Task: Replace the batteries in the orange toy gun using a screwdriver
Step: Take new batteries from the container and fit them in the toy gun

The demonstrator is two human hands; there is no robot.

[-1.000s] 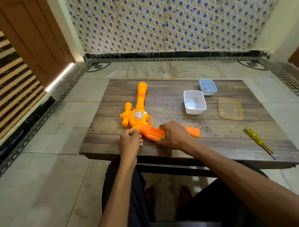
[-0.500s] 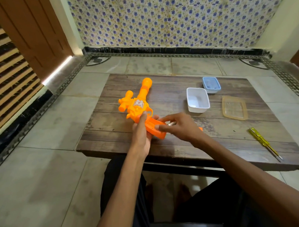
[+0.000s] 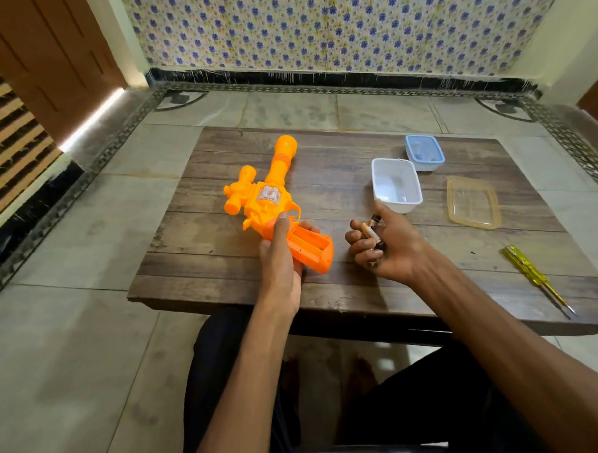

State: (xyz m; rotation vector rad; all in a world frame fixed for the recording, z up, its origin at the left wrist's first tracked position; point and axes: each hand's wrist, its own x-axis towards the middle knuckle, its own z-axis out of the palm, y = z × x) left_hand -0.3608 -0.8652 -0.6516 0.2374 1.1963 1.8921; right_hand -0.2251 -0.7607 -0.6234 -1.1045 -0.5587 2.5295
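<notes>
Gripping the handle of an orange plastic toy gun, the person's left hand sits just left of the frame's centre, thumb laid along the top of the handle and fingers curled underneath. The gun lies over a low wooden plank table, its barrel pointing toward the upper middle of the frame. On the handle, the battery compartment is uncovered and faces up, showing bare orange slots.

To the right of the gun and apart from it, the right hand hovers over the table with its fingers curled around small cylindrical batteries; their exact number cannot be told.

Just above that hand stands a white rectangular plastic tub, uncovered. Above it and slightly to the right is a small tub with a blue lid. A clear yellowish plastic lid lies flat to the right of the white tub. Near the table's lower right edge rests a yellow-handled screwdriver, its metal tip pointing to the lower right, well apart from both hands.
</notes>
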